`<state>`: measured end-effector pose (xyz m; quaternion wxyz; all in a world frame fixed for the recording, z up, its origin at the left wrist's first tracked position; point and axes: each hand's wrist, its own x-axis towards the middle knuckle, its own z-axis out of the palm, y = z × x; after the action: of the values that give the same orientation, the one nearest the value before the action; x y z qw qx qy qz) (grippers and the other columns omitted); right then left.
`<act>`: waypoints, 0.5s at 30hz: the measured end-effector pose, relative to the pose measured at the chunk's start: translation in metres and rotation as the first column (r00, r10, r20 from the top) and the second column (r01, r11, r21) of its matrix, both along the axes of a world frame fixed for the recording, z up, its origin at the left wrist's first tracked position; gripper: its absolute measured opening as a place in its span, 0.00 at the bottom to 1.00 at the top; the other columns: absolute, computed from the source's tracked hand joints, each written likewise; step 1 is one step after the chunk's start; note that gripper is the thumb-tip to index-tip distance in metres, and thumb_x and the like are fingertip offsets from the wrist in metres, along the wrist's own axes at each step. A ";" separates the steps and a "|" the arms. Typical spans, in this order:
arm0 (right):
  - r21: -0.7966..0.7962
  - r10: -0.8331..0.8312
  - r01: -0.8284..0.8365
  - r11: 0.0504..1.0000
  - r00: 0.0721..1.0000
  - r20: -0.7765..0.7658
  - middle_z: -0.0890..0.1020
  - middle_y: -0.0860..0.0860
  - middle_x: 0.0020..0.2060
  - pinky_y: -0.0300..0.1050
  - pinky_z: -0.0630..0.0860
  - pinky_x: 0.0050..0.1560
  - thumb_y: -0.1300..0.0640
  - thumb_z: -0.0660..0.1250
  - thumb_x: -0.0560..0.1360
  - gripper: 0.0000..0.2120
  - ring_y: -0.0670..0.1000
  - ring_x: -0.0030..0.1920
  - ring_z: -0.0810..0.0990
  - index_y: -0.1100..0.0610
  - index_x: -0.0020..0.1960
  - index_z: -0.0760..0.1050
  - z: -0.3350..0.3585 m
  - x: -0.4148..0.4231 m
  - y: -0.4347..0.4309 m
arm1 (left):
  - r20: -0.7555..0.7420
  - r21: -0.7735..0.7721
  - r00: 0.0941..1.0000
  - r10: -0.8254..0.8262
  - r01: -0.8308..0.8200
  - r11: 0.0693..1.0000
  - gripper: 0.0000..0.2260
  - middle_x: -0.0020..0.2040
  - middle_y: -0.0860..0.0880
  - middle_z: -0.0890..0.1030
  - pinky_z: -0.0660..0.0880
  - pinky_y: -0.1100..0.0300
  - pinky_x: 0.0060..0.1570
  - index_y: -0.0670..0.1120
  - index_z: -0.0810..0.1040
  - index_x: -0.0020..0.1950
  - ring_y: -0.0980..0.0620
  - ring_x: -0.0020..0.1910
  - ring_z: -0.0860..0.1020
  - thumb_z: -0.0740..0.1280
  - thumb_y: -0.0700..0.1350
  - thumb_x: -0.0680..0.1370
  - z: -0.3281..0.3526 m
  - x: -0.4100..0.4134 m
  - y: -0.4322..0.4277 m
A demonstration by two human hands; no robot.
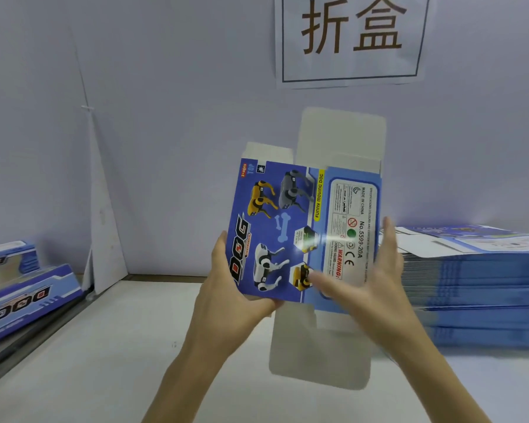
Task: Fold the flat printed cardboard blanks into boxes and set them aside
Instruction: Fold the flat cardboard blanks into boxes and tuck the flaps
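Note:
A flat blue printed cardboard blank (287, 227) with robot dog pictures stands upright in the air in front of me, its white flaps sticking out above and below. My left hand (226, 282) grips its lower left edge, fingers behind the panel and thumb along the side. My right hand (367, 279) lies against the right side of the blank with fingers spread, thumb across the printed face, blurred by motion. A tall stack of flat blue blanks (477, 288) sits on the table at the right.
Two folded blue boxes (28, 294) lie at the left edge of the white table (135, 346). A white wall stands close behind, with a paper sign (351, 38) at the top. A white board (104, 239) leans at the back left.

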<state>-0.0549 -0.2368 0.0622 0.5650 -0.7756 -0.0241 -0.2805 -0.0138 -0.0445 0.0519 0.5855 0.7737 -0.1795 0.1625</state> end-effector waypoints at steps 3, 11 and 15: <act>-0.423 -0.085 0.075 0.903 0.996 -0.006 0.48 0.35 0.60 0.47 0.64 0.70 0.35 0.79 0.54 0.67 0.48 0.72 0.57 0.30 0.71 0.29 -0.007 -0.004 0.006 | -0.012 -0.018 0.998 0.056 -0.056 0.998 0.45 0.47 0.66 0.79 0.74 0.76 0.33 0.58 0.62 0.68 0.73 0.45 0.77 0.82 0.53 0.57 -0.001 -0.004 -0.002; -0.525 -0.225 0.279 0.804 0.960 0.166 0.65 0.53 0.72 0.42 0.67 0.64 0.57 0.72 0.70 0.34 0.55 0.70 0.67 0.53 0.73 0.65 -0.016 0.004 0.007 | -0.019 -0.011 0.999 -0.051 0.051 0.999 0.30 0.48 0.63 0.82 0.74 0.74 0.35 0.58 0.71 0.58 0.67 0.46 0.79 0.81 0.47 0.62 0.016 -0.015 0.001; -0.389 -0.243 0.330 0.860 0.935 0.258 0.73 0.54 0.66 0.31 0.61 0.53 0.72 0.64 0.67 0.31 0.57 0.62 0.74 0.60 0.69 0.70 -0.016 0.006 0.009 | -0.278 -0.299 0.805 -0.525 0.446 0.843 0.26 0.54 0.55 0.84 0.81 0.55 0.50 0.55 0.82 0.55 0.56 0.52 0.82 0.76 0.53 0.57 0.021 -0.025 0.009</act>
<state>-0.0488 -0.2281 0.0458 0.3284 -0.8426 -0.0253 -0.4260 -0.0387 -0.0359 0.0732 0.7114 0.6481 -0.2464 -0.1149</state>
